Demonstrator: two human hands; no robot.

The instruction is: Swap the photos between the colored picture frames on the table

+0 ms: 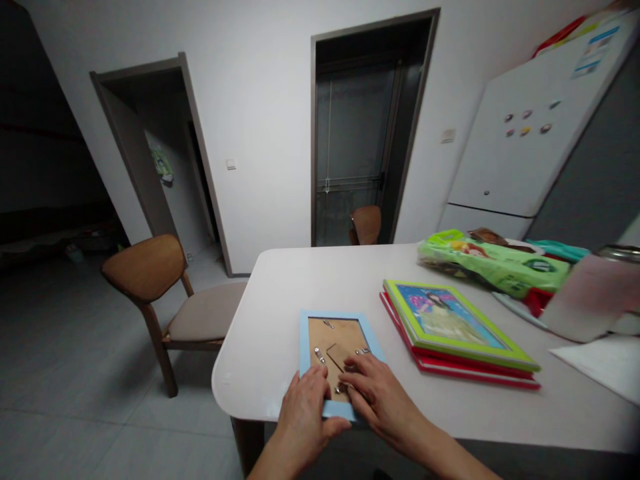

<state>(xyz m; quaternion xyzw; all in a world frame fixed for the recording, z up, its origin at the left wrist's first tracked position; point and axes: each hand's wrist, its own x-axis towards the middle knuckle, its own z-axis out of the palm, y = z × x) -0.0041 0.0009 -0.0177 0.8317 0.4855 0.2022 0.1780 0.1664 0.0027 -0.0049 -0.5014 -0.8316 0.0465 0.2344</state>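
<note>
A light blue picture frame [305,343] lies face down on the white table, its brown backing board [334,333] facing up. Metal turn clips sit near the sides of the board, among them a left clip [320,355] and a far clip [328,324]. My left hand [306,412] grips the frame's near left corner, fingers over the board and thumb along the near edge. At the near clip [341,388], the fingers of my right hand [379,392] are curled and pressed together on it. Those fingertips partly hide the clip.
To the right, a green picture frame [463,320] with a princess picture rests on a red frame [475,379]. Behind them are a green packet [500,263], a pinkish container [587,297] and white paper [607,367]. A wooden chair [205,310] stands left of the table [280,280].
</note>
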